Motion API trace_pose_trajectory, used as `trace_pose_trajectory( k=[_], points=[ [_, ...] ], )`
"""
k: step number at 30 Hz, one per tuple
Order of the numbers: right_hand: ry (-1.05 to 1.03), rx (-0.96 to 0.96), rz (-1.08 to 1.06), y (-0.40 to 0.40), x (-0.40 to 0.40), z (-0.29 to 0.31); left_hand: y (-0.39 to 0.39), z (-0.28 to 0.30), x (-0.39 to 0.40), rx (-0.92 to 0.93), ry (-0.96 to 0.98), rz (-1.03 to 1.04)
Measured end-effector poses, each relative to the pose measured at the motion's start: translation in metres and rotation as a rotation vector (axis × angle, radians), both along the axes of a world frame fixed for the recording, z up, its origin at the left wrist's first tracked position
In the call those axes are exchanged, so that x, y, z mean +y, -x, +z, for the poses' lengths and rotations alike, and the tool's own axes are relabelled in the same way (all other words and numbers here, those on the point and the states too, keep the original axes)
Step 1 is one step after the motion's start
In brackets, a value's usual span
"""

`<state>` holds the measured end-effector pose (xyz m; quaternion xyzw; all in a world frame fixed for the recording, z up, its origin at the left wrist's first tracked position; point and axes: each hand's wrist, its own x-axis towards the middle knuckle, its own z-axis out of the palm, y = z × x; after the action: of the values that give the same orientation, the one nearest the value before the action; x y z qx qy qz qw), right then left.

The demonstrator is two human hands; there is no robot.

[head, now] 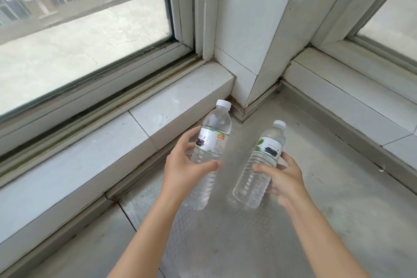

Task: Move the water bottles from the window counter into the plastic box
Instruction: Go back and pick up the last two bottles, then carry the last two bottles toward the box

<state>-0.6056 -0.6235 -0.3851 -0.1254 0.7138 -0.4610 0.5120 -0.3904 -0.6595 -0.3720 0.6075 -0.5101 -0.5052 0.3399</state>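
Note:
Two clear water bottles with white caps stand on the grey window counter (316, 187). The left bottle (213, 135) has a white label with an orange patch. My left hand (182, 169) wraps around its middle, thumb in front and fingers behind. The right bottle (266, 149) carries a white label with a green leaf and leans a little to the right. My right hand (284, 178) grips its lower half from the right side. The plastic box is not in view.
A raised white tiled sill (112, 140) runs along the left under a large window (79, 29). A white corner pillar (255, 40) stands behind the bottles. Another sill (352, 99) and window lie on the right.

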Motion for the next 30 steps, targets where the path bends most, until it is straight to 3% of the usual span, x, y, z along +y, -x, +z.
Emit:
trace_pose_trajectory(
  k=[6,12,18,30],
  points=[
    [0.136,0.01,0.113,-0.021,0.046,0.041,-0.015,0.042,0.05,0.123,0.056,0.069],
    [0.409,0.082,0.265,-0.044,0.115,0.09,-0.038,0.083,0.12,0.164,0.104,0.16],
    [0.654,0.007,0.38,-0.071,0.184,0.129,-0.06,0.128,0.212,0.188,0.181,0.288],
    [0.728,-0.111,0.78,-0.143,0.312,0.176,-0.115,0.179,0.419,0.162,0.353,0.621]
  ],
)
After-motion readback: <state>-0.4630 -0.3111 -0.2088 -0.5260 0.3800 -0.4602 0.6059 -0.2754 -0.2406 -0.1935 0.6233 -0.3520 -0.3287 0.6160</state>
